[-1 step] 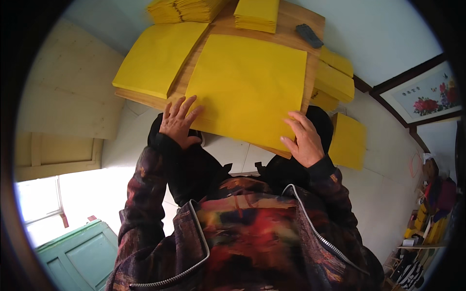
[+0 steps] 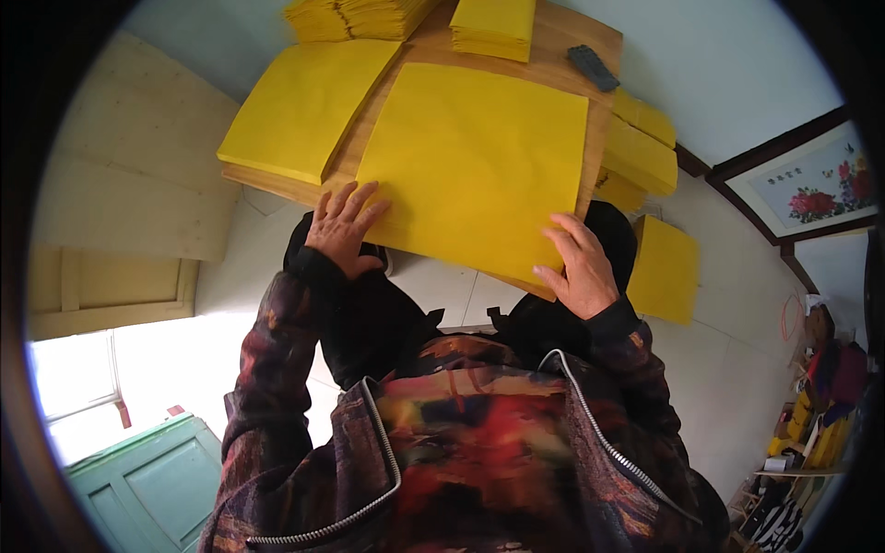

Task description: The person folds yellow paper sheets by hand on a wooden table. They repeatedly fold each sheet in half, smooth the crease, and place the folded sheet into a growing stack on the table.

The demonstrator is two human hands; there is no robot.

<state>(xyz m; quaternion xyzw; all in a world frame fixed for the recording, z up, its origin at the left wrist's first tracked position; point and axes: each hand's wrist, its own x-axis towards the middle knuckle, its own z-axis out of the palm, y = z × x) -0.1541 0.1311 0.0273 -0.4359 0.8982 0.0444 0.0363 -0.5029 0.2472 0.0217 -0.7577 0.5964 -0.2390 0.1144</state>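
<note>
A large yellow paper sheet (image 2: 479, 166) lies flat on the wooden table in front of me. I cannot tell whether it is one sheet or several. At its near left corner rests my left hand (image 2: 346, 230), open, with fingers spread and their tips on the paper. My right hand (image 2: 584, 270) is open at the near right corner. Its slightly bent fingers lie on the paper, and the thumb stands apart from them near the front edge.
Left of the sheet is a broad yellow stack (image 2: 309, 111). Folded yellow bundles (image 2: 364, 17) and a smaller yellow stack (image 2: 493, 32) stand at the far side. A dark grey block (image 2: 593, 67) lies on the wooden table (image 2: 562, 46). More yellow stacks (image 2: 636, 147) sit beyond its right edge.
</note>
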